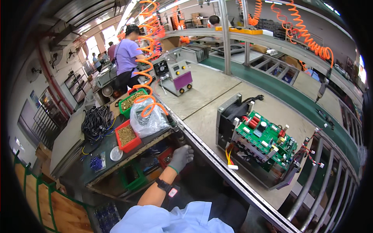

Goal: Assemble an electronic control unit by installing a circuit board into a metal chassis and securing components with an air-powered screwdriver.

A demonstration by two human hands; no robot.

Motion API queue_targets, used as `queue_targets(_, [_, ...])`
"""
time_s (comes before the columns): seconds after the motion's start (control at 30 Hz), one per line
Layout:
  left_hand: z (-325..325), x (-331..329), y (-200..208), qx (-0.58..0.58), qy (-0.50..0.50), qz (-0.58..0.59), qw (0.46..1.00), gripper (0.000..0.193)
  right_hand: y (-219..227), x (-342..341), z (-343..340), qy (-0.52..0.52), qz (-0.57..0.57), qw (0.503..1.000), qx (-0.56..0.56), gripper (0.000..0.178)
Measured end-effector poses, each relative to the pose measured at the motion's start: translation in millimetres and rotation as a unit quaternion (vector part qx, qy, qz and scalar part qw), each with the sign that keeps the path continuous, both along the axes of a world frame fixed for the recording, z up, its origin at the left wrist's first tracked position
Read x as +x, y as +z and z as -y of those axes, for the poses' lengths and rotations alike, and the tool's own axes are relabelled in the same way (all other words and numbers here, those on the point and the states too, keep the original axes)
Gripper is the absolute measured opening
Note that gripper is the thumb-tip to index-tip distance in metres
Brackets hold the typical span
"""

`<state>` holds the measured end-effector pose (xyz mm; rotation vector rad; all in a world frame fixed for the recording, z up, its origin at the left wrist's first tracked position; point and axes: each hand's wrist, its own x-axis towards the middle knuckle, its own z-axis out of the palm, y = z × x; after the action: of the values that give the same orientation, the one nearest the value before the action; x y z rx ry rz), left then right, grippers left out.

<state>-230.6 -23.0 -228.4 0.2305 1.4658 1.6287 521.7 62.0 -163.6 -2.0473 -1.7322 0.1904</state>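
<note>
My left hand [181, 159], in a grey glove with a dark band at the wrist, is over the gap between the side bench and the conveyor line. Its fingers are curled in; what they hold, if anything, is hidden. Just above it hangs a dark air screwdriver [177, 132] on an orange coiled hose [144, 75], apart from the hand. My right hand is out of sight. To the right, an open chassis with a green circuit board [264, 136] stands on a worktop board [208, 101]. A black fan [235, 116] is at its far end, and yellow-orange wires with a white connector [232, 167] hang off its side.
The side bench carries a red bin [127, 136] and a green bin [132, 101] of small brass-coloured parts, a clear plastic bag [149, 120] and black cables [99, 124]. A metal rail [233, 182] edges the line. Farther off stand a purple-panelled machine [180, 79] and a co-worker [127, 54].
</note>
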Motion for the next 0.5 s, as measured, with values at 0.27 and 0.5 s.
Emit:
queue_targets(0.27, [-45.4,-95.1,1.4,0.164,0.119,0.309,0.929,0.043,-0.9,-17.8,-16.8,0.008,0.002,1.000,0.012,0.050])
queue_targets(0.5, [-74.0,-124.5,-5.4,0.184,0.105,0.348,0.913,0.034,2.9,-19.8,-23.1,0.001,0.006,0.999,0.033,0.050])
